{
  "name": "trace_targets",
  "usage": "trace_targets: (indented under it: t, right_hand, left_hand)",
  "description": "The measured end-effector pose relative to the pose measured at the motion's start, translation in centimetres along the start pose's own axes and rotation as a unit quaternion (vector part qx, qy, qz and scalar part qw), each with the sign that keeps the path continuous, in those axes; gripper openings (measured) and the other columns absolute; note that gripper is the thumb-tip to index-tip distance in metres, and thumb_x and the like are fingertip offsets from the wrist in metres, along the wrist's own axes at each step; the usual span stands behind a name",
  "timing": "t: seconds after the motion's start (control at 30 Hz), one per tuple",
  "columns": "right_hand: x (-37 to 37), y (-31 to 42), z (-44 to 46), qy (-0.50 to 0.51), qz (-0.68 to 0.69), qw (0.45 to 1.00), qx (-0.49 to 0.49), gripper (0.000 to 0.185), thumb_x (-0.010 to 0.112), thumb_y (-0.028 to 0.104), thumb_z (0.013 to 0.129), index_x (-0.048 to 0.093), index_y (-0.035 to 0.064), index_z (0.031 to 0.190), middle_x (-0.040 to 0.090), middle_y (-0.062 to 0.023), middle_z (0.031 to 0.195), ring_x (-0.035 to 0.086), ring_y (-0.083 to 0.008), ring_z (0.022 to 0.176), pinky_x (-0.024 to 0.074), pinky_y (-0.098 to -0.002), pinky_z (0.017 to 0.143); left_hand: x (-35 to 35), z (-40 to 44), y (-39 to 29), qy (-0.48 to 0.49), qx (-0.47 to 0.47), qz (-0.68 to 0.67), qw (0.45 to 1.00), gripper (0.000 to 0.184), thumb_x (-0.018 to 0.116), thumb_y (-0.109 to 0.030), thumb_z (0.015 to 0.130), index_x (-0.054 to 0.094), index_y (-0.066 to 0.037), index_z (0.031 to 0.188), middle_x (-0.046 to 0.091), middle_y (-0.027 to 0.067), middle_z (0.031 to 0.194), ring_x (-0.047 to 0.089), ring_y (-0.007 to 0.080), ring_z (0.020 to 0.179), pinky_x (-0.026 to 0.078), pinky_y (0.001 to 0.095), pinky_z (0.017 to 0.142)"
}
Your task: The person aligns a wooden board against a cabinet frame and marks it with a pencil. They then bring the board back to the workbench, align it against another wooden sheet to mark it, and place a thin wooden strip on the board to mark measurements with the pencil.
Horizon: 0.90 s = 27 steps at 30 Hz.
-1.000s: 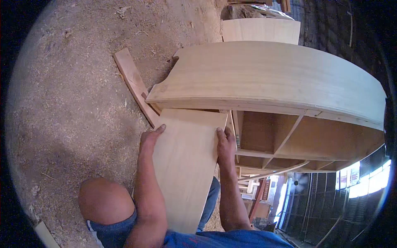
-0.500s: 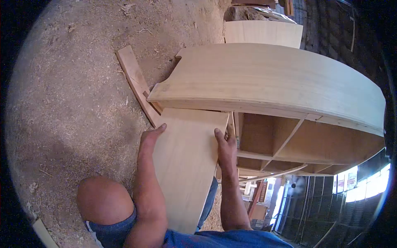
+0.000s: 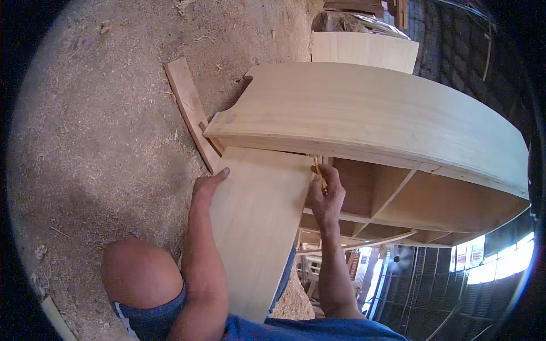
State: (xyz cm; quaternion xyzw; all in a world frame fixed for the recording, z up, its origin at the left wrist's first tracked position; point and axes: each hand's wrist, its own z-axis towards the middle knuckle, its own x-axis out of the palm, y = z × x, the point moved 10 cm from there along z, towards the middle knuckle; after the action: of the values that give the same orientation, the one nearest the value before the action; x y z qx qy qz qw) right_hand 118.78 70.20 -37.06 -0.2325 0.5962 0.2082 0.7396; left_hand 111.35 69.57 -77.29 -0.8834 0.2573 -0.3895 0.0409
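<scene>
A pale wooden board lies lengthwise before me, its far end against the lower edge of a wooden cabinet. My left hand grips the board's left edge, thumb on top and fingers hidden underneath. At the far right corner of the board, my right hand is closed around a yellow pencil. The pencil's tip points toward where board and cabinet meet; whether it touches the wood I cannot tell.
The cabinet has a curved side panel and open compartments to the right. A narrow plank leans by its left end. Another pale panel stands behind. Sawdust covers the ground.
My right hand has let go of the board's right edge and shifted slightly right, now showing the pencil in its fingers. The left hand and board have stayed nearly in place.
</scene>
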Motion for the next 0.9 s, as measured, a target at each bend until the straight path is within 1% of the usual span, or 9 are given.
trace_targets:
  t: [0.07, 0.17, 0.3, 0.47, 0.57, 0.6, 0.77, 0.87, 0.9]
  right_hand:
    - [0.4, -0.4, 0.5, 0.017, -0.028, 0.999, -0.024, 0.027, 0.064, 0.006, 0.094, 0.07, 0.0024, 0.12, 0.075, -0.0154, 0.099, 0.072, -0.0231, 0.086, 0.0549, -0.0332, 0.074]
    - [0.7, 0.4, 1.3, 0.023, -0.044, 0.998, -0.048, 0.024, 0.069, 0.004, 0.091, 0.073, 0.0015, 0.114, 0.073, -0.0152, 0.094, 0.07, -0.0217, 0.077, 0.0538, -0.0316, 0.068]
    - [1.0, 0.8, 1.6, 0.041, -0.056, 0.995, -0.071, 0.024, 0.071, 0.003, 0.089, 0.074, 0.0011, 0.113, 0.072, -0.0152, 0.088, 0.068, -0.0215, 0.071, 0.053, -0.032, 0.066]
    - [1.3, 0.8, 1.8, 0.059, -0.083, 0.992, -0.073, 0.024, 0.071, 0.005, 0.088, 0.074, 0.0018, 0.111, 0.074, -0.0165, 0.093, 0.073, -0.0266, 0.079, 0.057, -0.0358, 0.073]
    - [1.6, 0.3, 1.9, 0.066, -0.098, 0.99, -0.074, 0.024, 0.071, 0.005, 0.087, 0.074, 0.0028, 0.111, 0.075, -0.0169, 0.098, 0.074, -0.0297, 0.086, 0.0587, -0.0383, 0.078]
    - [1.7, 0.2, 1.9, 0.068, -0.104, 0.989, -0.074, 0.024, 0.071, 0.006, 0.087, 0.074, 0.0031, 0.111, 0.075, -0.017, 0.099, 0.075, -0.0306, 0.089, 0.0592, -0.0391, 0.079]
    - [1.9, 0.5, 1.8, 0.069, -0.102, 0.988, -0.091, 0.025, 0.071, 0.004, 0.086, 0.075, 0.0039, 0.11, 0.076, -0.0156, 0.103, 0.074, -0.0314, 0.093, 0.0591, -0.0403, 0.083]
    - [2.0, 0.6, 1.8, 0.065, -0.118, 0.987, -0.093, 0.025, 0.071, 0.003, 0.085, 0.075, 0.0034, 0.11, 0.076, -0.0155, 0.104, 0.074, -0.0318, 0.095, 0.0589, -0.0406, 0.084]
    - [2.0, 0.7, 1.8, 0.063, -0.124, 0.986, -0.094, 0.025, 0.071, 0.003, 0.085, 0.075, 0.0031, 0.11, 0.076, -0.0155, 0.105, 0.074, -0.0318, 0.095, 0.0589, -0.0405, 0.085]
  left_hand:
    - [-0.5, 0.1, 0.2, -0.035, -0.019, 0.044, 0.998, 0.07, 0.089, -0.047, 0.077, 0.072, 0.007, 0.118, 0.074, 0.0202, 0.115, 0.07, 0.0292, 0.103, 0.053, 0.0379, 0.096]
    - [0.2, -0.4, 0.3, 0.014, -0.028, -0.036, 0.999, 0.071, 0.09, -0.048, 0.076, 0.073, 0.007, 0.117, 0.074, 0.0211, 0.116, 0.071, 0.0297, 0.105, 0.053, 0.0391, 0.097]
    - [-0.1, -1.0, -0.1, 0.004, -0.043, -0.031, 0.999, 0.073, 0.091, -0.049, 0.074, 0.072, 0.008, 0.117, 0.074, 0.022, 0.116, 0.071, 0.0309, 0.105, 0.052, 0.0406, 0.099]
    - [-0.5, 0.0, 0.5, -0.024, -0.025, 0.005, 0.999, 0.078, 0.092, -0.05, 0.073, 0.071, 0.01, 0.118, 0.072, 0.0247, 0.118, 0.069, 0.0333, 0.109, 0.051, 0.0415, 0.101]
    - [-0.7, 0.3, 1.1, -0.037, -0.057, 0.027, 0.997, 0.081, 0.092, -0.051, 0.072, 0.07, 0.011, 0.12, 0.071, 0.0261, 0.121, 0.068, 0.0342, 0.112, 0.051, 0.042, 0.102]
    - [-0.5, 0.3, 1.0, -0.03, -0.052, 0.016, 0.998, 0.082, 0.092, -0.051, 0.072, 0.07, 0.011, 0.12, 0.071, 0.026, 0.121, 0.068, 0.0344, 0.113, 0.051, 0.0421, 0.103]
    - [-0.2, -0.5, 0.2, 0.0, -0.033, -0.002, 0.999, 0.085, 0.091, -0.054, 0.071, 0.069, 0.009, 0.123, 0.07, 0.0248, 0.125, 0.068, 0.0345, 0.115, 0.051, 0.0422, 0.104]
    - [-0.9, -0.3, 0.5, -0.044, -0.067, 0.053, 0.995, 0.084, 0.091, -0.055, 0.071, 0.069, 0.008, 0.122, 0.071, 0.0237, 0.124, 0.068, 0.0338, 0.113, 0.051, 0.0417, 0.103]
    - [-0.8, 0.1, 0.8, -0.039, -0.066, 0.054, 0.996, 0.084, 0.091, -0.055, 0.071, 0.07, 0.008, 0.122, 0.071, 0.0237, 0.124, 0.068, 0.0337, 0.113, 0.051, 0.0416, 0.103]
